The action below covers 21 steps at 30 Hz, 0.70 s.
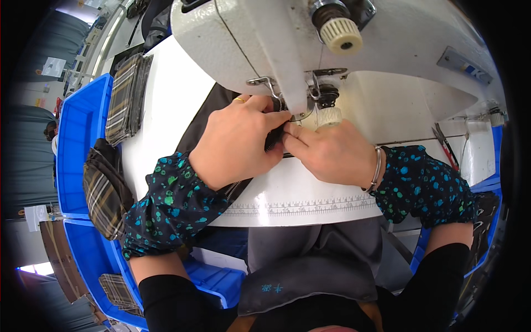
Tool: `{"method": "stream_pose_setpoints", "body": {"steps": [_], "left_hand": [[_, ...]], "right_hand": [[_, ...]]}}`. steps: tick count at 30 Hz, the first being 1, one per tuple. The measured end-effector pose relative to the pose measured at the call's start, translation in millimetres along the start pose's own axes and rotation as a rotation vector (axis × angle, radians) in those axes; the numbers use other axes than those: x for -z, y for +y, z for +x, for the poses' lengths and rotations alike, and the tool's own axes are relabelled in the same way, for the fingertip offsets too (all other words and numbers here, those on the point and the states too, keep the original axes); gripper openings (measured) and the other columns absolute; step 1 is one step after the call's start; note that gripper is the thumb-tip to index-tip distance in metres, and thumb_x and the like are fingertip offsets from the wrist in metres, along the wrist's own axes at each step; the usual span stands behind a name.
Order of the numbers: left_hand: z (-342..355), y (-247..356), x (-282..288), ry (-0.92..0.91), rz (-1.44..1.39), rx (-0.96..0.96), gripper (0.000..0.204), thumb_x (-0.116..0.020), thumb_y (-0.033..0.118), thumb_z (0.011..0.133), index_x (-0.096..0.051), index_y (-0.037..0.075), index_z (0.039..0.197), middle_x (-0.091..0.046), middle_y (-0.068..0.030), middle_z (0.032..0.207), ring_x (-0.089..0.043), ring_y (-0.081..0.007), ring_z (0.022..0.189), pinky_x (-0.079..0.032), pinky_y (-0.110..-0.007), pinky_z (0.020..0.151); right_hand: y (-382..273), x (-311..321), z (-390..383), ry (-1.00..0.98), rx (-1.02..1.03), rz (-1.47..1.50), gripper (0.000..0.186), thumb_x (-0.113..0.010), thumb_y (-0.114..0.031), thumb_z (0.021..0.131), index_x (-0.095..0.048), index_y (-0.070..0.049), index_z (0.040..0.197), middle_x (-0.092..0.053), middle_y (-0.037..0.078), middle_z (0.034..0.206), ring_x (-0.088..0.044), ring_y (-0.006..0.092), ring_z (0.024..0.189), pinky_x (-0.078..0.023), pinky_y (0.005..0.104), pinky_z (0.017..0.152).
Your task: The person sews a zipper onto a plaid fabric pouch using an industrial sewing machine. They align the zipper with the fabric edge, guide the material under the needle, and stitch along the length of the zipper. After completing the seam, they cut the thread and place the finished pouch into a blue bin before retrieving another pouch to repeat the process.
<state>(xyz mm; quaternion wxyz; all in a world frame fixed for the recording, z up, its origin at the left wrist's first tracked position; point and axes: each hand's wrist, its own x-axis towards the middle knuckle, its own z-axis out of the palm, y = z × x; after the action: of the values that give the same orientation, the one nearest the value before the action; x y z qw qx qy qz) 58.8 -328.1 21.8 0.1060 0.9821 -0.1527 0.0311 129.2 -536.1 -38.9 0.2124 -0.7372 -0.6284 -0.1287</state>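
Observation:
Under the head of a white sewing machine (232, 50) lies a piece of dark fabric (206, 117) with a metal-toothed zipper (231, 191) along it. My left hand (238, 138) is closed over the fabric and zipper, left of the needle area, thumb and fingers bent onto the cloth. My right hand (334, 152) comes in from the right; its thumb and forefinger pinch the edge of the same dark piece, close to the left fingertips. The machine head and my fingers hide the needle and the exact stitching spot.
A stack of plaid fabric pieces (128, 99) lies on the white table's left side, beside a blue bin (83, 110). More plaid cloth (105, 193) drapes below it. Red-handled snips (446, 148) lie at right. A printed ruler (298, 209) runs along the front edge.

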Motion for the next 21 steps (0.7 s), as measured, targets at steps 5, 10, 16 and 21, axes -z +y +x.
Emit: {"method": "stream_pose_setpoints", "body": {"steps": [5, 10, 16, 21], "left_hand": [[4, 7, 0, -0.032, -0.057, 0.021, 0.049, -0.078, 0.029, 0.071, -0.078, 0.005, 0.113, -0.067, -0.0162, 0.101, -0.069, -0.0363, 0.092, -0.060, -0.043, 0.078], [6, 8, -4, 0.019, -0.083, 0.025, 0.043, -0.076, 0.029, 0.076, -0.076, 0.002, 0.109, -0.067, -0.0187, 0.095, -0.069, -0.0383, 0.090, -0.059, -0.045, 0.080], [-1, 5, -11, 0.143, -0.118, 0.087, 0.027, -0.075, 0.022, 0.084, -0.072, 0.001, 0.100, -0.068, -0.0182, 0.093, -0.067, -0.0381, 0.083, -0.055, -0.044, 0.074], [-13, -7, -12, 0.118, -0.444, 0.381, 0.014, -0.073, 0.007, 0.087, -0.068, 0.003, 0.100, -0.069, -0.0119, 0.088, -0.067, -0.0261, 0.075, -0.055, -0.035, 0.070]], "right_hand": [[4, 2, -2, -0.008, 0.000, 0.007, 0.012, -0.068, -0.013, 0.081, -0.064, -0.006, 0.089, -0.065, 0.006, 0.083, -0.069, 0.0216, 0.062, -0.053, 0.0365, 0.052], [9, 0, -4, 0.045, -0.018, -0.007, 0.010, -0.068, -0.013, 0.081, -0.064, -0.006, 0.086, -0.065, 0.006, 0.077, -0.069, 0.0227, 0.063, -0.053, 0.0369, 0.054], [14, 1, -4, 0.044, -0.002, -0.004, 0.011, -0.069, -0.016, 0.084, -0.063, -0.007, 0.086, -0.063, 0.005, 0.074, -0.069, 0.0234, 0.064, -0.053, 0.0372, 0.056], [19, -5, -6, 0.082, -0.007, -0.051, 0.011, -0.069, -0.017, 0.085, -0.062, -0.008, 0.087, -0.065, 0.005, 0.076, -0.069, 0.0234, 0.065, -0.053, 0.0367, 0.056]]}}
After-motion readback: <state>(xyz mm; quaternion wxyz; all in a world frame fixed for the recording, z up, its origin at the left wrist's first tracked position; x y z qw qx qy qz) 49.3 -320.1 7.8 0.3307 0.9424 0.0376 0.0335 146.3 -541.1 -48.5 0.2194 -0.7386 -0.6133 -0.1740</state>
